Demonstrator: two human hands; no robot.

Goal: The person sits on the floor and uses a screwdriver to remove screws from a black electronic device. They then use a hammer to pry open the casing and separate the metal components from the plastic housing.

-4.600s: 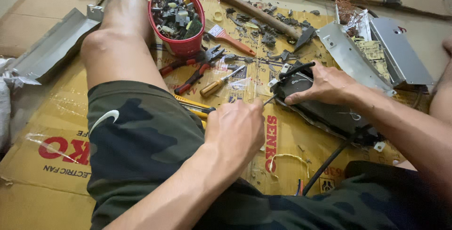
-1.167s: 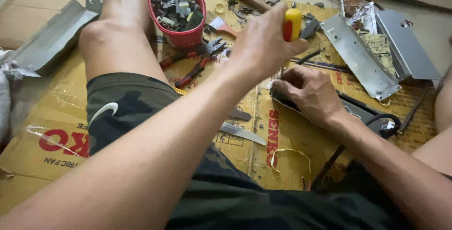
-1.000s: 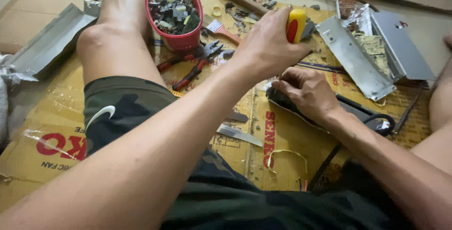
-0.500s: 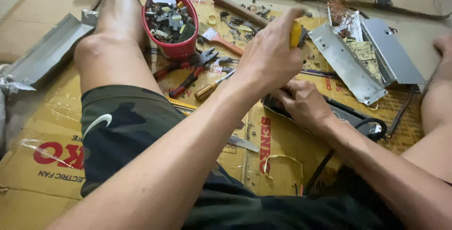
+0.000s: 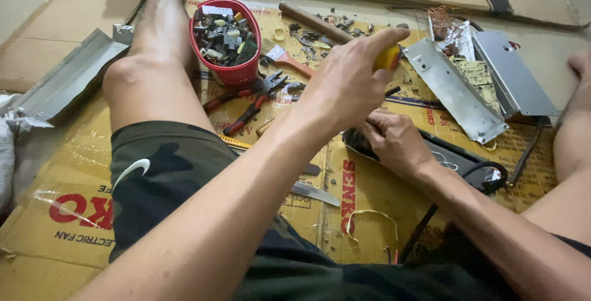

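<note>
L hand (image 5: 348, 82) fisted round yellow-handled tool (image 5: 388, 58), raised above flat black device casing (image 5: 449, 159) on the cardboard floor sheet (image 5: 363, 196). R hand (image 5: 394, 141) presses casing down, fingers curled. Red bucket of scrap parts (image 5: 226, 39) looks full; casing seems not yet opened.

A round red plastic tub (image 5: 231, 70) holds grey and black scraps. The screwdriver's handle (image 5: 389, 59) is yellow. Red-handled pliers (image 5: 249, 101) lie on tan cardboard sheeting (image 5: 74, 215) printed with red lettering. The shorts (image 5: 160, 172) are green camouflage. Bent metal plates (image 5: 452, 92) are silver-grey.
</note>
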